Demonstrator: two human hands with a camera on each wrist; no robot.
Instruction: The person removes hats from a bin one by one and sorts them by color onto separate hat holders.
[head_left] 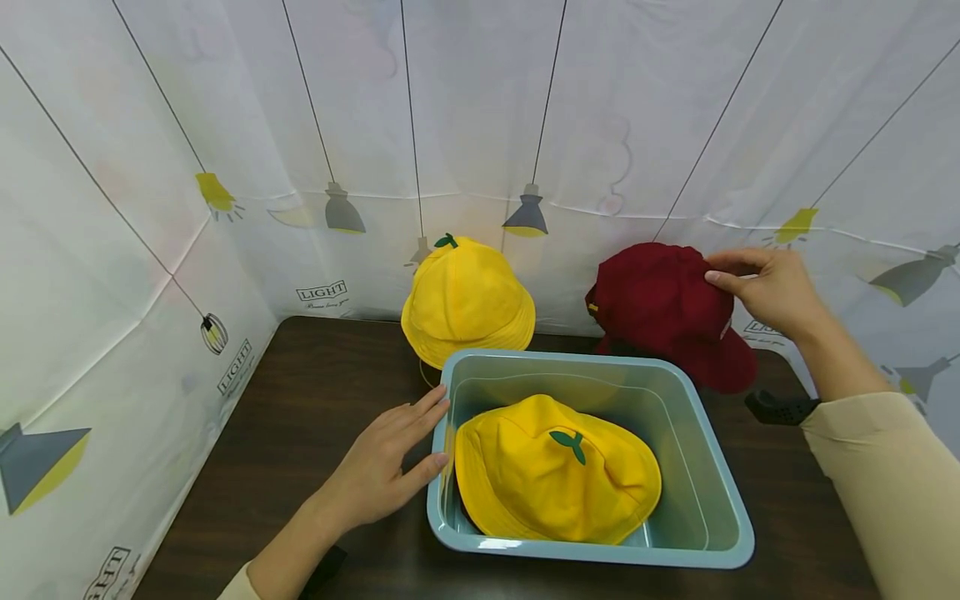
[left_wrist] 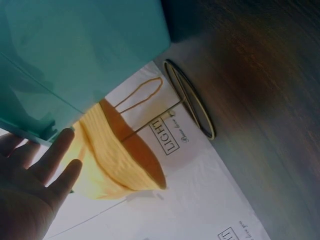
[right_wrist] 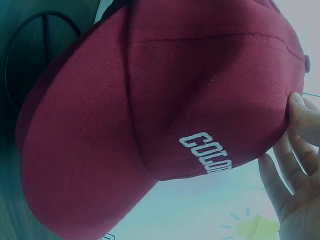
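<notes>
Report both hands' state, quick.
Left hand: open, touching the blue bin.
Right hand: closed, pinching the red cap.

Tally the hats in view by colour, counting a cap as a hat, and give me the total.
Yellow hats: 2
Red cap: 1
Total: 3
</notes>
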